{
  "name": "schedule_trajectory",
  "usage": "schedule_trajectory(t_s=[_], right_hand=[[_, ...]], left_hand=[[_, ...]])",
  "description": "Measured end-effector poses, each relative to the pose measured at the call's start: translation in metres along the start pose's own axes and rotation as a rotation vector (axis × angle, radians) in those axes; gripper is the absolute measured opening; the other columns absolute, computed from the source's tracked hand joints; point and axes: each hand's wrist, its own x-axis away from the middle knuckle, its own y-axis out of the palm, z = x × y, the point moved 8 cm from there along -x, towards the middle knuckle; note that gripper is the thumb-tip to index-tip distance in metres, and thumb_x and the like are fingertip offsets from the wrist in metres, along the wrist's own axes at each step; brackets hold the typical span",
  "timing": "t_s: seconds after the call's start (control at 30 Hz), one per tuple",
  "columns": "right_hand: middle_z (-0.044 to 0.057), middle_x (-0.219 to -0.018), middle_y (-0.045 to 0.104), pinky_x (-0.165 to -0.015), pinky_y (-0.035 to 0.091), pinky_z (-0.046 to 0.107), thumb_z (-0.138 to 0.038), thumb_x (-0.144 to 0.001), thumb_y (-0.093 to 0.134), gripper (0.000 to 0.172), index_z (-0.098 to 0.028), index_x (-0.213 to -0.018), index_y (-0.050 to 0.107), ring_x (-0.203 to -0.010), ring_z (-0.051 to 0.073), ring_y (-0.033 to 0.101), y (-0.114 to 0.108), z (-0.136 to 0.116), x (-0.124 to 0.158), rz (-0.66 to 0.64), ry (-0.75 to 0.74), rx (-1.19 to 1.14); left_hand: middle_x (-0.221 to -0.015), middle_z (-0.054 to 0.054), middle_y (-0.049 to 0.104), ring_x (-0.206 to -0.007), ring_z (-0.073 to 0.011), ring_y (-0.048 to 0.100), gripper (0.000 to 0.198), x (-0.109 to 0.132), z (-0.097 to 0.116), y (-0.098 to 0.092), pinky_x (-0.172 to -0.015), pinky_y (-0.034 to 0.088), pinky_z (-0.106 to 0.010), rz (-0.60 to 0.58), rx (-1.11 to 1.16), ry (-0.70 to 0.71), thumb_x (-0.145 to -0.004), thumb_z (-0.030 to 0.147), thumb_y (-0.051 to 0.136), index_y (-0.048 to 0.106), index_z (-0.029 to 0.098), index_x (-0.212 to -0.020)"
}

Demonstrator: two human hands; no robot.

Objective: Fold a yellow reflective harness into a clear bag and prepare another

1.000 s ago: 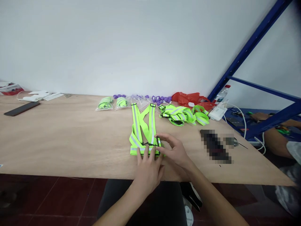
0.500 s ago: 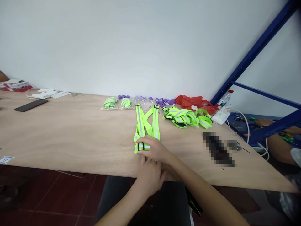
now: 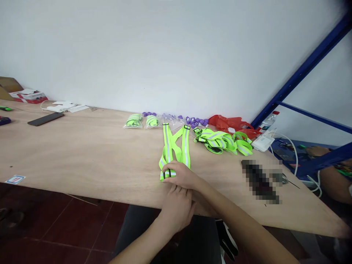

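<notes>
A yellow-green reflective harness vest (image 3: 186,146) with grey stripes and black buckles lies on the wooden table, its straps pointing toward the wall. My right hand (image 3: 183,176) grips the folded near end of it, thumb and fingers around the band beside black sliders. Just below, my left hand (image 3: 177,207) rests back upward at the table edge, touching the underside of my right hand. Its fingers reach forward, partly hidden, and its thumb stands apart; nothing shows in it. Farther right lies a heap of similar reflective straps (image 3: 220,140).
Clear bags with folded vests (image 3: 134,120) and purple pieces (image 3: 195,121) line the wall. A red plastic bag (image 3: 233,123), white box (image 3: 263,142) and bottle (image 3: 269,121) stand right, before a blue frame (image 3: 308,69). A dark phone (image 3: 46,118) lies left. Another person's arm (image 3: 330,179) shows far right.
The view has shifted slightly, so everything sits a little farther right. Both hands keep nearly the same place at the vest's near end; my right hand still grips it.
</notes>
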Motion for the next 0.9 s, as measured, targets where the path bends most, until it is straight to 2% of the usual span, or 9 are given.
schedule_trajectory(t_s=[0.13, 0.23, 0.4, 0.53, 0.63, 0.73, 0.9], right_hand=[[0.002, -0.102, 0.07, -0.088, 0.05, 0.033, -0.019, -0.075, 0.083, 0.027, -0.023, -0.098, 0.07, -0.1, 0.021, 0.064, 0.0, 0.002, 0.002, 0.009, -0.006, -0.008], [0.003, -0.103, 0.07, -0.091, 0.051, 0.035, -0.019, -0.076, 0.082, 0.027, -0.023, -0.099, 0.069, -0.103, 0.022, 0.064, 0.0, 0.0, 0.005, 0.031, -0.029, -0.005], [0.003, -0.105, 0.071, -0.093, 0.051, 0.036, -0.018, -0.076, 0.081, 0.027, -0.023, -0.1, 0.069, -0.106, 0.022, 0.063, 0.001, -0.002, 0.009, 0.055, -0.034, -0.028], [0.003, -0.103, 0.072, -0.092, 0.051, 0.036, -0.02, -0.076, 0.081, 0.024, -0.023, -0.097, 0.071, -0.103, 0.022, 0.065, -0.001, 0.0, 0.008, 0.077, 0.009, -0.068], [0.002, -0.101, 0.073, -0.091, 0.052, 0.035, -0.021, -0.074, 0.08, 0.022, -0.023, -0.095, 0.072, -0.1, 0.022, 0.067, -0.004, 0.006, 0.008, 0.099, 0.1, -0.14], [0.001, -0.103, 0.074, -0.089, 0.052, 0.034, -0.021, -0.073, 0.078, 0.024, -0.023, -0.096, 0.073, -0.098, 0.021, 0.068, -0.004, 0.013, 0.007, 0.092, 0.18, -0.237], [0.0, -0.102, 0.074, -0.087, 0.052, 0.032, -0.022, -0.073, 0.077, 0.025, -0.023, -0.098, 0.074, -0.095, 0.02, 0.068, -0.002, 0.017, 0.005, 0.08, 0.204, -0.28]], left_hand=[[-0.137, -0.016, 0.061, -0.132, -0.031, 0.053, 0.044, 0.008, -0.002, -0.009, -0.114, 0.039, -0.046, -0.009, 0.059, 0.104, -0.096, 0.026, 0.05, 0.055, 0.01, -0.136], [-0.141, -0.013, 0.059, -0.135, -0.0289, 0.049, 0.047, 0.017, 0.0, -0.014, -0.119, 0.034, -0.045, 0.015, 0.099, 0.101, -0.096, 0.028, 0.051, 0.052, 0.012, -0.14], [-0.15, -0.013, 0.05, -0.144, -0.0346, 0.036, 0.054, 0.028, 0.003, -0.016, -0.122, 0.02, -0.058, 0.097, 0.098, -0.01, -0.095, 0.037, 0.055, 0.047, 0.016, -0.144], [-0.147, -0.007, 0.053, -0.142, -0.0298, 0.039, 0.049, 0.03, -0.002, -0.02, -0.122, 0.023, -0.056, 0.098, 0.158, 0.008, -0.095, 0.029, 0.054, 0.048, 0.022, -0.143], [-0.144, -0.006, 0.055, -0.139, -0.0275, 0.043, 0.05, 0.03, -0.01, -0.028, -0.122, 0.027, -0.054, 0.099, 0.178, 0.032, -0.094, 0.023, 0.052, 0.046, 0.025, -0.144], [-0.141, -0.009, 0.056, -0.138, -0.0288, 0.044, 0.05, 0.029, -0.017, -0.031, -0.12, 0.031, -0.053, 0.097, 0.15, 0.019, -0.094, 0.022, 0.051, 0.047, 0.023, -0.144], [-0.141, -0.012, 0.055, -0.139, -0.0326, 0.043, 0.049, 0.028, -0.019, -0.026, -0.118, 0.032, -0.056, 0.102, 0.085, 0.004, -0.096, 0.029, 0.052, 0.048, 0.021, -0.143]])
